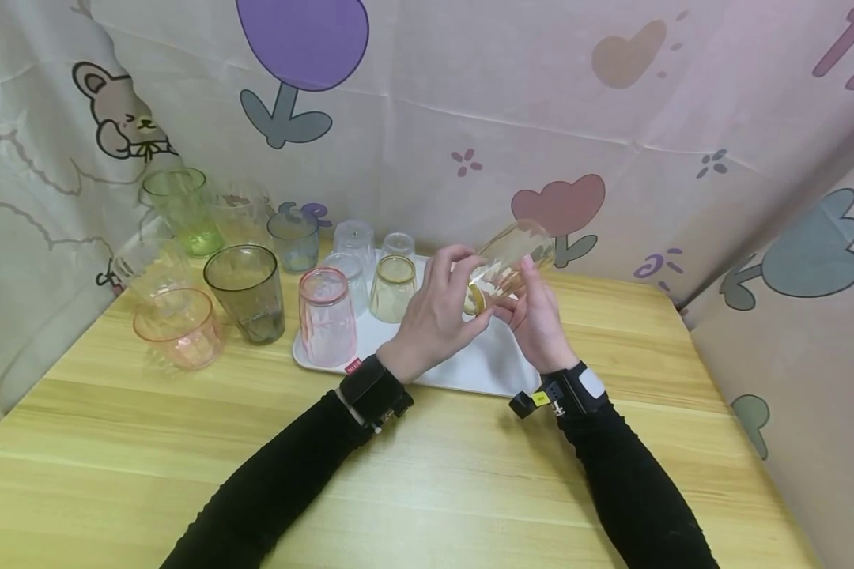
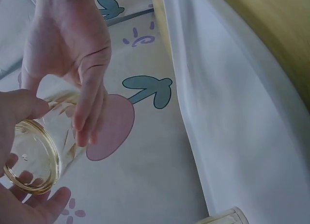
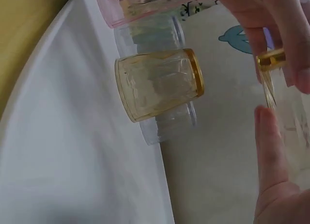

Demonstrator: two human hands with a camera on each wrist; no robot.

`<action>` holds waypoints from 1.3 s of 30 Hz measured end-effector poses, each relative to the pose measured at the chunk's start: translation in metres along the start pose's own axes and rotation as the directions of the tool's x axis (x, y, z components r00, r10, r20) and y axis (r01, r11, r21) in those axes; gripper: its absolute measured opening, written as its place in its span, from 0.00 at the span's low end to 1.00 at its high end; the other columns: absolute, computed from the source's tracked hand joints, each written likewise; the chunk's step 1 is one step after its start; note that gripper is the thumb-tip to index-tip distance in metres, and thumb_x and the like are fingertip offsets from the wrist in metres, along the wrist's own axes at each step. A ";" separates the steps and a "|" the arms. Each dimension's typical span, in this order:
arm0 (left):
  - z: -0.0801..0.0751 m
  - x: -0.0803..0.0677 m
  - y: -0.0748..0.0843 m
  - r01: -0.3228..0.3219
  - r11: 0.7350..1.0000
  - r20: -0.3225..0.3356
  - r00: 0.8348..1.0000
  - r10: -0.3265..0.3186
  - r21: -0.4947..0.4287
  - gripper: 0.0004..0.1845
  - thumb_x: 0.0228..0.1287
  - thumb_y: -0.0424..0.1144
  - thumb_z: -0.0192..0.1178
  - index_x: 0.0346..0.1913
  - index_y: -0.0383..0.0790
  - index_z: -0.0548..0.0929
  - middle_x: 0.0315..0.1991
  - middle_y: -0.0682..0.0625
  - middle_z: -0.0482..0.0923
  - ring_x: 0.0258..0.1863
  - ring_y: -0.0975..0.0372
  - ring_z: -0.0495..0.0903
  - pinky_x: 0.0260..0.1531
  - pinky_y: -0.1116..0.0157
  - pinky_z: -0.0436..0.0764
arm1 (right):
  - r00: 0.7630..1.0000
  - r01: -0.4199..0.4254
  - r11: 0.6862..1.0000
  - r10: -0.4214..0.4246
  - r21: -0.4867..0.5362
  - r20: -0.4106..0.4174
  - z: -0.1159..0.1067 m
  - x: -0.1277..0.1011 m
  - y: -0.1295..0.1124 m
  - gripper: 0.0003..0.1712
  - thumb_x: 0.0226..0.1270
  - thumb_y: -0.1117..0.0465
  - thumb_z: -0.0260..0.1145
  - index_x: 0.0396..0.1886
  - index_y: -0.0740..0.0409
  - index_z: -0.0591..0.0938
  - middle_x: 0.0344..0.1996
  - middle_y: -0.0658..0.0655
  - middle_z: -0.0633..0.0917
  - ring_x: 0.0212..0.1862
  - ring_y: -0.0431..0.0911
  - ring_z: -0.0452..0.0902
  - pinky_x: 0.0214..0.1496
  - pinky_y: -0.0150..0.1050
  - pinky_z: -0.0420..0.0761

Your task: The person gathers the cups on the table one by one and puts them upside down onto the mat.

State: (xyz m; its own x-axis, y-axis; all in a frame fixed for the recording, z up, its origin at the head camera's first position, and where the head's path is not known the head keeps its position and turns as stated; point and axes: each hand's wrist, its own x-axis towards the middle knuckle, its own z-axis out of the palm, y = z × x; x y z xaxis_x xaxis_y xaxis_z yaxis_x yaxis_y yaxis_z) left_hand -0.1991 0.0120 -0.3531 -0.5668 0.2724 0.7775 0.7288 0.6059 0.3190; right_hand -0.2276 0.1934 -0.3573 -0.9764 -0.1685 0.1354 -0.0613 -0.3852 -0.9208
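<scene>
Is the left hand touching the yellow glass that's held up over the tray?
Touching. The head view shows the left hand with fingers wrapped round the yellow glass; the left wrist view shows its thumb on the rim.

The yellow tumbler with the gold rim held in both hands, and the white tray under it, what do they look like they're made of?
The yellow see-through tumbler looks like glass or clear plastic: light passes through its ribbed wall, and the rim shines gold. Which of the two, the look leaves open. The white tray seems smooth plastic or melamine, with an even matte surface and rounded raised edge.
</scene>
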 end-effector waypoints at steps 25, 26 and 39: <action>-0.044 0.017 0.003 -0.054 0.998 -0.038 0.998 0.054 -0.009 0.30 0.56 0.31 0.76 0.62 0.35 0.77 0.62 0.38 0.71 0.60 0.49 0.74 0.47 0.61 0.84 | 0.998 -0.002 0.972 0.019 -0.236 0.068 -0.005 0.003 -0.004 0.35 0.82 0.36 0.48 0.75 0.53 0.62 0.59 0.61 0.75 0.45 0.48 0.88 0.52 0.44 0.88; -0.047 0.018 0.003 -0.056 0.998 -0.043 0.998 0.056 -0.009 0.30 0.56 0.32 0.76 0.62 0.35 0.76 0.62 0.38 0.72 0.60 0.49 0.74 0.47 0.61 0.84 | 0.998 0.006 0.963 0.009 -0.269 0.055 -0.006 0.004 -0.004 0.36 0.82 0.37 0.49 0.76 0.55 0.60 0.60 0.63 0.75 0.46 0.49 0.88 0.52 0.44 0.88; -0.089 0.029 0.009 -0.094 0.995 -0.139 0.986 0.090 -0.018 0.32 0.59 0.35 0.75 0.64 0.31 0.75 0.61 0.39 0.77 0.60 0.47 0.75 0.62 0.57 0.76 | 0.997 -0.064 0.384 0.064 -0.921 -0.042 -0.046 0.011 -0.019 0.40 0.78 0.47 0.62 0.78 0.66 0.63 0.69 0.70 0.72 0.62 0.65 0.78 0.58 0.56 0.82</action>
State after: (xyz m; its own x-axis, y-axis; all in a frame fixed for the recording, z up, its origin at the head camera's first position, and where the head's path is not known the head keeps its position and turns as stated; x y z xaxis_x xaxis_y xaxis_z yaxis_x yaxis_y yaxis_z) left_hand -0.1750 -0.0416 -0.2792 -0.4397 0.2197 0.8709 0.7857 0.5638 0.2545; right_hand -0.2470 0.2404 -0.3547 -0.9862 -0.1541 0.0607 -0.1522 0.6984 -0.6993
